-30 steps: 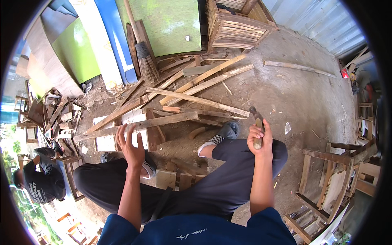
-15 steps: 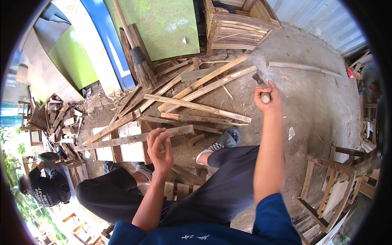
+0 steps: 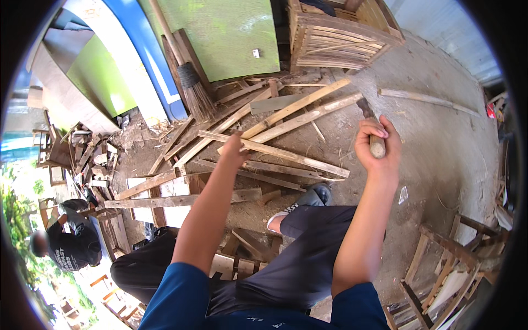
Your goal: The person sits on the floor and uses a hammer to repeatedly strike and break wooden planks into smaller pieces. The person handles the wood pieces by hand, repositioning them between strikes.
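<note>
My legs in dark trousers (image 3: pixel 286 258) come nearest, spread well this side of the crossing batten (image 3: pixel 297 158), my landmark here. Wood offcuts (image 3: pixel 256 245) lie between them.

My left fingers (image 3: pixel 236 141) are over the batten's left part, thumb side hidden. Cannot tell whether they touch it or sit just above, nor how wide they stand.

My right fingers (image 3: pixel 372 130) are wrapped round the wooden handle of a hammer (image 3: pixel 364 109). In view it sits right of the batten's right end and farther up, dark head pointing away from me, butt toward me.

Grey shoe (image 3: pixel 319 195) of mine: just this side of the batten's right half. Long weathered beam (image 3: pixel 165 202): this side of the batten, off its left end.

Yellowish batten (image 3: pixel 302 105) and a paler batten (image 3: pixel 313 114) slant away rightward, beyond the landmark. Straw broom (image 3: pixel 192 82), head down: beyond its left end. Farther past it, a green board (image 3: pixel 231 38), and to the right of that line a slatted wooden frame (image 3: pixel 341 44).

Well left of the batten, a person in black (image 3: pixel 77 242) sits bent over.
</note>
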`<state>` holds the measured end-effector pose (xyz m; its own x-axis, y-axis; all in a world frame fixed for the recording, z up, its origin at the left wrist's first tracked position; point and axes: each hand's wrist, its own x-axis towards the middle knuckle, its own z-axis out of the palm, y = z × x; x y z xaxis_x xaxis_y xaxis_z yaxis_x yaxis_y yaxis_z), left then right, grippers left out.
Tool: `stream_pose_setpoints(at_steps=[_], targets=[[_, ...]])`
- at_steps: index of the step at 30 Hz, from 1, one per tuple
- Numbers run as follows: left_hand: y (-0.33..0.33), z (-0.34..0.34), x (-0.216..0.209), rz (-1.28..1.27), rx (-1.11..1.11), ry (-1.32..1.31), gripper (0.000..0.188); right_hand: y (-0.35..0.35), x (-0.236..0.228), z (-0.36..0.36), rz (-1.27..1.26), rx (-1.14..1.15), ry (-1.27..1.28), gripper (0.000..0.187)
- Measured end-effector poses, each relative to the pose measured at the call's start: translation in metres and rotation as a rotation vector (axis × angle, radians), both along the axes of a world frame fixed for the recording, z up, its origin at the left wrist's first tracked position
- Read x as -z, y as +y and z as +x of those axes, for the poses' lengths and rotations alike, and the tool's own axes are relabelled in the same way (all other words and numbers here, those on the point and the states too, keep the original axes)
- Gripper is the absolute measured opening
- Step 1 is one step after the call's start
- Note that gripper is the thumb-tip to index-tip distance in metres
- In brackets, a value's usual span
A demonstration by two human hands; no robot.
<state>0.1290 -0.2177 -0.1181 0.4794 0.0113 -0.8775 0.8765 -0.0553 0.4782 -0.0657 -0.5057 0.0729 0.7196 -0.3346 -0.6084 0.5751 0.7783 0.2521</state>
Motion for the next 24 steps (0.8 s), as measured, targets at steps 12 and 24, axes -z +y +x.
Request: stream_pose_setpoints(at_steps=[12,24], targets=[[-0.021,0.005,0.135,0.228,-0.439,0.263,0.068,0.010,0.000,0.014,0.028,-0.088,0.053,0.023],[-0.038,0.006,0.143,-0.078,-0.282,0.291,0.054,0.025,-0.014,0.013,0.059,-0.081,0.057,0.021]])
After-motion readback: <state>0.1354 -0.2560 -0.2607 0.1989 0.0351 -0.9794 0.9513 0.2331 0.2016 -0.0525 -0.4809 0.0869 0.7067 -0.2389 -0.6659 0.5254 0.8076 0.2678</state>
